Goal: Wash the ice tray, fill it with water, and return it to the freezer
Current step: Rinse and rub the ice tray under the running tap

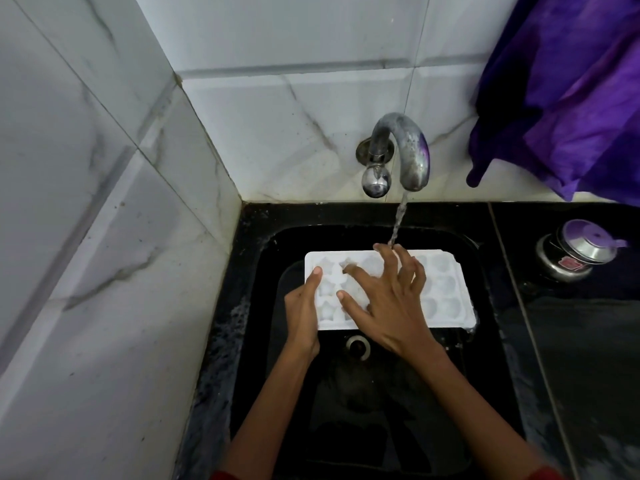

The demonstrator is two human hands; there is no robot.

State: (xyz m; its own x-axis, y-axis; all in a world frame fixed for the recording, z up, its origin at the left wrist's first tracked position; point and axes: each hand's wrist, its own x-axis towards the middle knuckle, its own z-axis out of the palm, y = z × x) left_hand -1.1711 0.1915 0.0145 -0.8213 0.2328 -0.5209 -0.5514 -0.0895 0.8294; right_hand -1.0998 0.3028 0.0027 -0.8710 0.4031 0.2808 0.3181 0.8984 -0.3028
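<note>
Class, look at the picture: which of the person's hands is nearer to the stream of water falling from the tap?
Right. The right hand has fingertips at the stream; the left hand grips the ice tray at its left edge, farther away.

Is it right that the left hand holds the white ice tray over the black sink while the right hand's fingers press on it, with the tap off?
No: the tap is running. The head view shows a water stream falling from it onto the right hand. The rest holds: left hand gripping the ice tray over the sink.
</note>
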